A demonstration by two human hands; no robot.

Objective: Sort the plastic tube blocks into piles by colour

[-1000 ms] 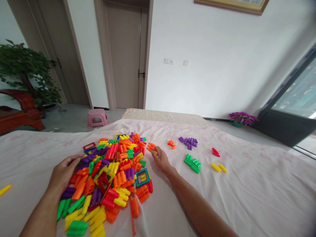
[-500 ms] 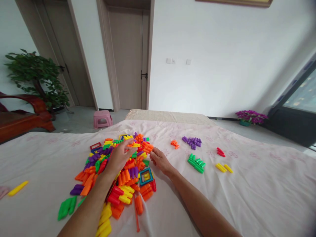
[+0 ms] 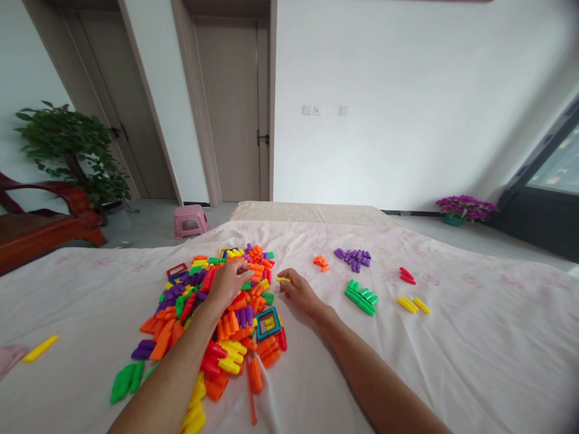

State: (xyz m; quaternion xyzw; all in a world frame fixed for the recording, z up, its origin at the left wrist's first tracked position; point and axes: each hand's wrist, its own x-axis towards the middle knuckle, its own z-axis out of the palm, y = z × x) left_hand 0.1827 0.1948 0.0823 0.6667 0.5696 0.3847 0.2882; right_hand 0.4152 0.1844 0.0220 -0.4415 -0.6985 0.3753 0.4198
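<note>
A heap of colourful plastic toy building pieces (image 3: 228,325) lies on the cloth in front of me. Above its far part, my left hand (image 3: 230,281) has its fingers curled together, the tips beside an orange ribbed piece (image 3: 257,273). Whatever is between those fingers is hidden. At the heap's right edge, my right hand (image 3: 301,292) pinches a small yellow bullet-shaped piece (image 3: 283,279) between thumb and fingers. A teal square frame (image 3: 268,323) rests on the heap's near right side.
Right of the heap are small groups: orange pieces (image 3: 321,263), purple pieces (image 3: 354,259), green pieces (image 3: 362,298), red pieces (image 3: 407,276) and yellow pieces (image 3: 414,305). A lone yellow piece (image 3: 40,349) lies far left. A pink stool (image 3: 190,221) stands beyond the bed-like covered surface.
The yellow piece now shows in my right hand; earlier a yellow piece was by my left fingers. The orange ribbed piece has shifted left, away from my right hand.
</note>
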